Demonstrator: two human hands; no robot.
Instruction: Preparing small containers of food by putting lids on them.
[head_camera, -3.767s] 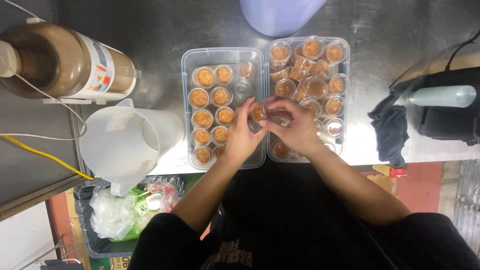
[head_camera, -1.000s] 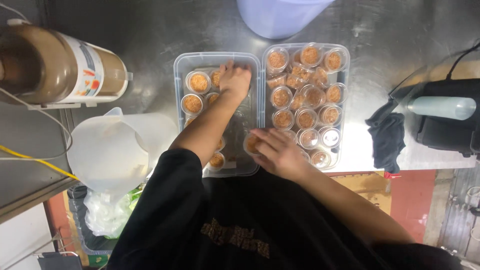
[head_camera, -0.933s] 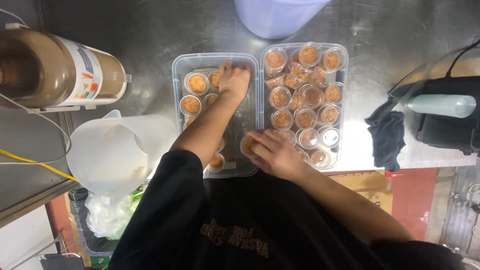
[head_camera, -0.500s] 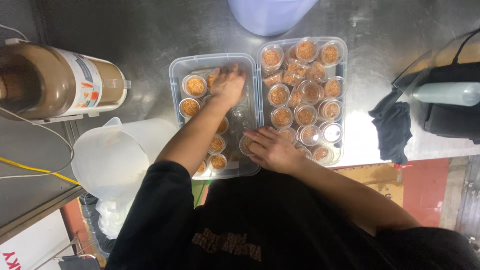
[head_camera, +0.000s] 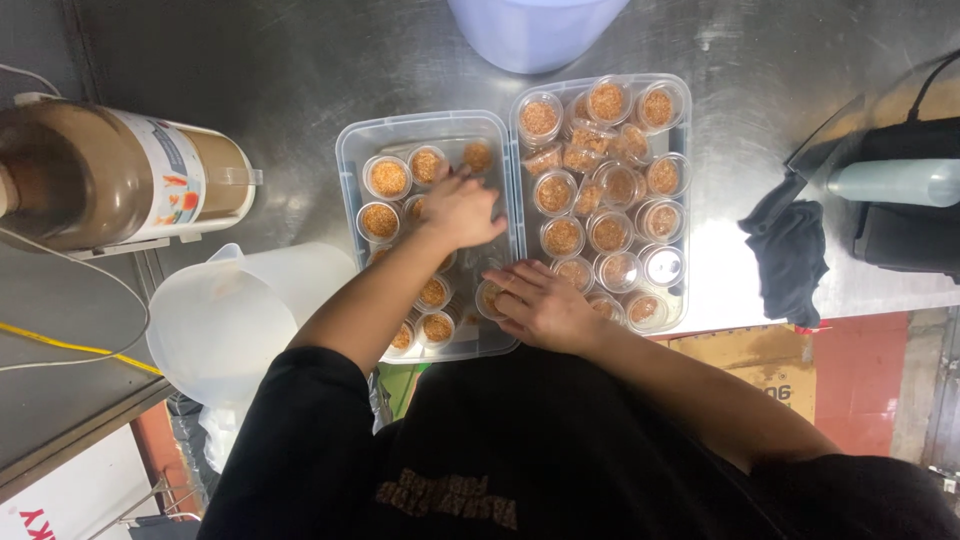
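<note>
Small cups: little clear plastic cups (head_camera: 388, 178) filled with orange-brown crumbly stuff, standing in rows inside the left clear rectangular plastic tub (head_camera: 348, 160) on the grey metal counter (head_camera: 280, 70).
Landmark: that left tub; all places below are told from it.
Left hand (head_camera: 462, 207): over the tub's far right part, palm down, fingers curled loosely among the cups there; whether they actually pinch a cup cannot be told.
Right hand (head_camera: 543, 306): at the tub's near right corner, fingers spread and lying flat, fingertips touching one filled cup (head_camera: 489, 297) there, not closed round it.
Second tub (head_camera: 684, 200): same kind, touching the left tub's right side, crowded with more filled cups, some stacked and tilted.
Pale blue bucket (head_camera: 535, 28): beyond both tubs, at the far edge of the view.
White plastic jug (head_camera: 225, 325): just left of the tub's near end.
Brown cylindrical dispenser (head_camera: 110, 188): further left, lying with its label up.
Black cloth (head_camera: 793, 250): well right of the second tub.
Sleeves: black, on both arms.
</note>
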